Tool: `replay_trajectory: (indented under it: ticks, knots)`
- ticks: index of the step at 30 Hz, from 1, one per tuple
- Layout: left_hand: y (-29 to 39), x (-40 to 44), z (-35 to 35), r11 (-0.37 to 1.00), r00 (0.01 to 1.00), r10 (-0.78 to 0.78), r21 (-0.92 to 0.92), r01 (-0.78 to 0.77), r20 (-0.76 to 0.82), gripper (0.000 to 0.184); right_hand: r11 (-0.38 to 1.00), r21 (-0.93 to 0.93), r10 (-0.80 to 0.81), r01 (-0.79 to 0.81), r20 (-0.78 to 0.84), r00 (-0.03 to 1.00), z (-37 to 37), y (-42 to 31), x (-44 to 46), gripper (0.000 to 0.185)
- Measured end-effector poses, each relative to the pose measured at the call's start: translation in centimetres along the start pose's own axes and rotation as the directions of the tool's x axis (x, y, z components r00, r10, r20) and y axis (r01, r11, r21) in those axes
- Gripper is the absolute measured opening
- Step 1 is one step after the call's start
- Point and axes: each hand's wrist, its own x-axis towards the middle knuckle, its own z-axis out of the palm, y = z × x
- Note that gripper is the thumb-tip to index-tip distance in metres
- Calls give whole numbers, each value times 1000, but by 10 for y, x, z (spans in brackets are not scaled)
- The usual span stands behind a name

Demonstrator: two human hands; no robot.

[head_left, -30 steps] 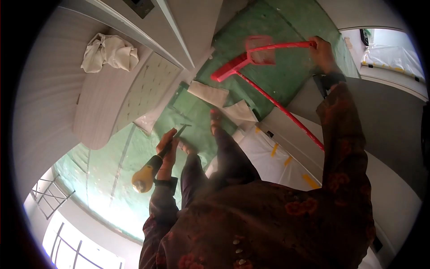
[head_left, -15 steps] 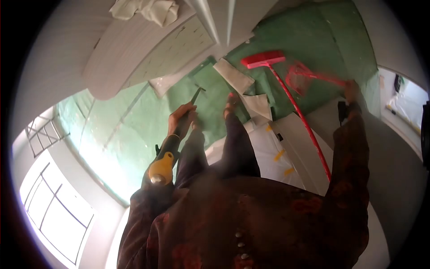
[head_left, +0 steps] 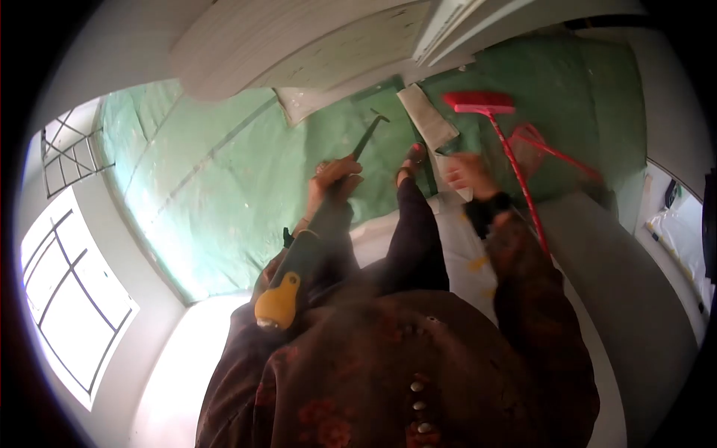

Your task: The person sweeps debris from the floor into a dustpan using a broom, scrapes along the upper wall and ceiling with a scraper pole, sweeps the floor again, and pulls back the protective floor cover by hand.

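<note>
My left hand (head_left: 334, 179) is wrapped round a long dark tool (head_left: 300, 257) with a rounded yellow end near my forearm. A thin shaft with a small bent tip sticks out beyond my fingers, over the green floor sheet. I cannot make out the tool's exact kind. My right hand (head_left: 470, 175) is in front of my right leg, blurred by motion, so its fingers do not show clearly. Just beyond it lies a pale folded cloth or sheet (head_left: 427, 118). To its right are a red broom (head_left: 478, 103) and a red long-handled dustpan (head_left: 532, 145).
Green protective sheeting (head_left: 224, 172) covers the floor. A pale curved panel (head_left: 246, 56) rises at the far side. A barred window (head_left: 75, 284) and a metal rack (head_left: 72, 153) are on the left. White plastic sheeting (head_left: 683, 235) lies at the right.
My right hand has left the dustpan's handle and swung left, towards my body. The dustpan stays behind beside the broom. My left hand still holds the dark tool as the view shifts.
</note>
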Motion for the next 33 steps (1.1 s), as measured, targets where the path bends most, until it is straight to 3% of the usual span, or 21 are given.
replay_trajectory:
  ticks: [1, 2, 4, 5, 7, 8, 10, 12, 14, 16, 17, 18, 19, 20, 22, 23, 24, 27, 33]
  knots:
    - [6, -6, -8, 991, 994, -112, -77, 112, 5, 11, 985, 81, 137, -150, 150, 979, 66, -7, 2, 35]
    - [11, -11, -18, 990, 993, -120, -78, 120, 0, 11, 954, 161, 214, -251, 214, 953, 105, 23, 39, 41]
    - [13, -22, -39, 970, 977, -204, -124, 210, 62, 13, 758, 519, 328, -395, 220, 919, 187, -4, 39, 39]
    - [0, -30, -47, 989, 994, -94, -112, 100, 56, 17, 761, 514, 333, -397, 217, 918, 214, -1, 56, 39]
    - [-3, -43, -73, 979, 988, -142, -136, 150, 68, 18, 537, 799, 141, -271, 232, 963, 257, 12, 100, 30]
    - [-3, -50, -86, 969, 979, -183, -153, 194, 84, 19, 543, 795, 143, -271, 230, 963, 275, 13, 109, 30]
    - [-9, -72, -117, 970, 981, -194, -148, 192, 1, 18, 648, 747, 187, -144, 28, 982, 303, 19, 127, 25]
    - [-11, -93, -149, 970, 976, -201, -154, 187, -79, 21, 614, 772, 218, -166, 36, 975, 326, 14, 135, 21]
    - [-6, -107, -180, 969, 981, -141, -224, 108, -135, 22, 715, 693, 143, -91, -17, 990, 348, -20, 112, 23]
    - [-14, -122, -193, 960, 978, -170, -242, 137, -123, 23, 720, 690, 131, -80, -22, 991, 350, -23, 128, 19]
    - [-20, -126, -197, 955, 974, -198, -248, 165, -113, 23, 660, 751, 108, -33, -51, 993, 350, -22, 141, 17]
    - [-29, -124, -196, 952, 973, -200, -257, 164, -118, 23, 594, 805, 87, 12, -79, 993, 349, -26, 148, 16]
    - [-38, -120, -193, 957, 984, -149, -266, 117, -102, 24, 679, 735, 111, 8, -114, 987, 344, -30, 153, 14]
    - [-46, -114, -188, 959, 992, -96, -275, 69, -85, 24, 585, 811, 139, -22, -73, 988, 338, -32, 158, 15]
    - [-47, -94, -181, 928, 984, -151, -358, 108, -94, 23, 597, 799, 117, 67, -169, 979, 330, -33, 168, 15]
    - [-51, -84, -176, 946, 982, -165, -296, 133, -87, 21, 603, 794, 116, 69, -173, 978, 325, -34, 173, 15]
    - [-55, -76, -171, 960, 981, -177, -234, 155, -80, 20, 634, 770, 107, 74, -183, 977, 318, -35, 179, 16]
    - [-64, -65, -160, 954, 984, -143, -279, 107, -109, 21, 696, 710, 82, 108, -227, 970, 300, -36, 196, 18]
    - [-73, -49, -137, 922, 977, -212, -333, 198, -7, 34, 818, 561, 97, 130, -356, 929, 269, -51, 206, 19]
